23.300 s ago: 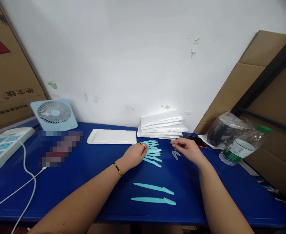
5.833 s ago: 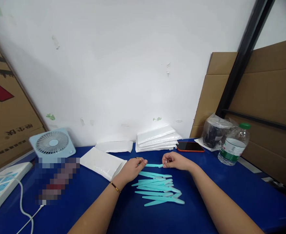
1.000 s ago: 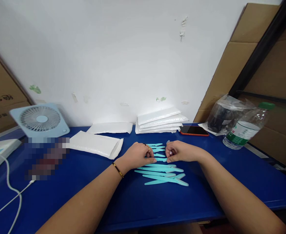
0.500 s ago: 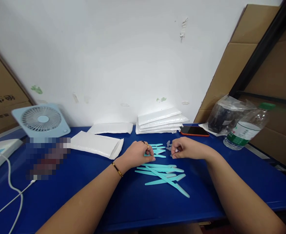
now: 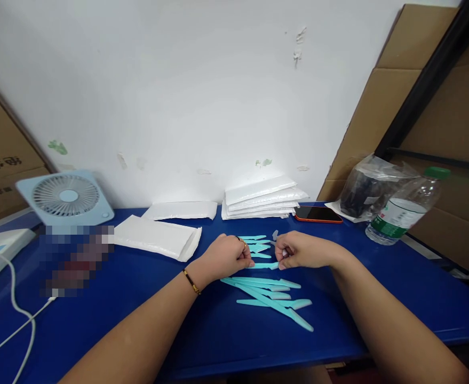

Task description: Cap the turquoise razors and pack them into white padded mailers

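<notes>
My left hand (image 5: 230,255) pinches the left end of a turquoise razor-like stick (image 5: 263,265). At the stick's right end are the closed fingers of my right hand (image 5: 298,250), with something whitish partly hidden in them. Several turquoise sticks (image 5: 258,247) lie in a row just beyond my hands. Nearer the table's front edge, several more sticks with pale covers (image 5: 270,301) lie crossed over each other. A small translucent piece (image 5: 275,234) rests beyond my right fingers.
White padded envelopes (image 5: 258,200) are stacked by the wall, with others (image 5: 158,237) to the left. An orange-edged phone (image 5: 318,214), a bottle (image 5: 398,218) and a bagged dark object (image 5: 358,194) stand or lie right. A blue fan (image 5: 68,197) is at left.
A stick now spans between my two hands. My right hand has moved slightly left and nearer. The sticks in the near pile have shifted, and one fewer seems to lie there.
</notes>
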`<action>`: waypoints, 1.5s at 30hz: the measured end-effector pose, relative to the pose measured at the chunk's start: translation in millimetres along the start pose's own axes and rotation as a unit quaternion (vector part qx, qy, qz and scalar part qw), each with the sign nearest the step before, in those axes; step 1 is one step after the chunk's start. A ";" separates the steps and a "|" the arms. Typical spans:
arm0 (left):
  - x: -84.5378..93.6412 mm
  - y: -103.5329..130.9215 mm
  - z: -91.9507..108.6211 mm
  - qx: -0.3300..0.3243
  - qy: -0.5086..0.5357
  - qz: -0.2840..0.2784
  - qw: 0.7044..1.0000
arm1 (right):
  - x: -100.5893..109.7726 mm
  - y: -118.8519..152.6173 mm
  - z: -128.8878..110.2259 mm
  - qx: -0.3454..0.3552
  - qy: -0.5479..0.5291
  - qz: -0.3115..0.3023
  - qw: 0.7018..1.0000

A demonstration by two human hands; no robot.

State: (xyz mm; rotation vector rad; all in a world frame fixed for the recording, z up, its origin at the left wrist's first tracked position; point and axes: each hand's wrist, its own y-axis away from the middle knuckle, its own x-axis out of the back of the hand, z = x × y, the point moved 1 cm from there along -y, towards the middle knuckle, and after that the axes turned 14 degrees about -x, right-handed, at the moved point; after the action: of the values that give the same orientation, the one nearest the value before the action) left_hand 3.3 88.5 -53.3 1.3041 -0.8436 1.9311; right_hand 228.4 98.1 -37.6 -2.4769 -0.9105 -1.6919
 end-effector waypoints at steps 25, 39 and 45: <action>1.3 -1.4 1.7 0.051 -0.013 0.020 0.998 | 7.1 4.3 10.5 0.003 -0.007 -0.008 1.000; -0.2 3.9 14.8 -0.003 0.035 -0.061 0.998 | 13.3 7.2 7.0 -0.016 -0.023 0.023 0.999; -3.8 -2.0 6.3 0.020 -0.016 0.006 1.000 | 1.7 3.1 -4.9 0.039 -0.008 -0.019 0.999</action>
State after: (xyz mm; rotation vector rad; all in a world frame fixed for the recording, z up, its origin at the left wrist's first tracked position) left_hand 9.2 84.0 -54.8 1.3590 -0.8335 1.9517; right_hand 226.1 94.8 -33.2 -2.4421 -1.0111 -1.6175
